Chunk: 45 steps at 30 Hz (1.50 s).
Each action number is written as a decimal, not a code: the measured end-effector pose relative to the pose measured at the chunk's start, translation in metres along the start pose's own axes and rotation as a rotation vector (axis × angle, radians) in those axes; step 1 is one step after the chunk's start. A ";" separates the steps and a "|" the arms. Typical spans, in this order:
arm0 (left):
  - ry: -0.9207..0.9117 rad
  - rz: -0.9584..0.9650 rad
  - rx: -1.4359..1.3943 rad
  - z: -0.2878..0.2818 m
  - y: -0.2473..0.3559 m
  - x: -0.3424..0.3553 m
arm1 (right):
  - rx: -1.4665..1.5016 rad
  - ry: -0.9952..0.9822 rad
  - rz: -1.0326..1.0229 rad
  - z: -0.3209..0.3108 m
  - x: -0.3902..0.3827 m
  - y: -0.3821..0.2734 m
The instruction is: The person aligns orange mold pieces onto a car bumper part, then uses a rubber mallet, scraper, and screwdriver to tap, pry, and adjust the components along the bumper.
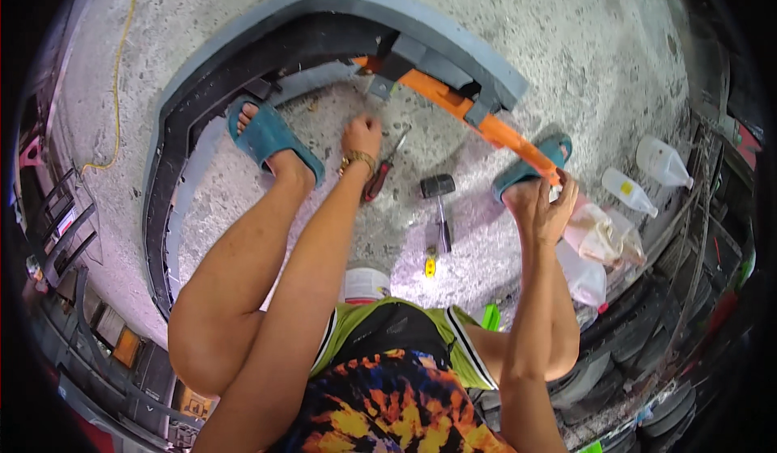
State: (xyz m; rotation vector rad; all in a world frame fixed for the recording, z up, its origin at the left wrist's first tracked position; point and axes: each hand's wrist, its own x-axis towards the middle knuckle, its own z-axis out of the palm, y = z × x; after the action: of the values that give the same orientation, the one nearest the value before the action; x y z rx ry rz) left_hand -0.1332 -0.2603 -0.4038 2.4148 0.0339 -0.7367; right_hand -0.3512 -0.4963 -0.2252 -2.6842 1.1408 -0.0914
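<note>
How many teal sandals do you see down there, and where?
2: one sandal on the left foot, left of the left hand; the other sandal on the right foot, partly hidden by the orange strip.

Car bumper cover (299, 39): gray outer face, black inner side, curved; arcs from lower left over the top to upper right of frame, hollow side toward frame center. Orange strip (495, 132): long, narrow, slants from upper center down to right of center; black bumper tabs overlap its upper part.
</note>
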 end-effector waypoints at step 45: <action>-0.162 -0.079 -0.125 0.000 -0.031 -0.027 | 0.596 -0.815 -0.068 0.054 -0.007 -0.195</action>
State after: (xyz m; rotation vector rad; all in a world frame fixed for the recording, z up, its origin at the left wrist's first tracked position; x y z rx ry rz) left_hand -0.1623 -0.2308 -0.4069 2.2394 0.1066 -0.9365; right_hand -0.2110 -0.3506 -0.2329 -1.9093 0.6202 0.5174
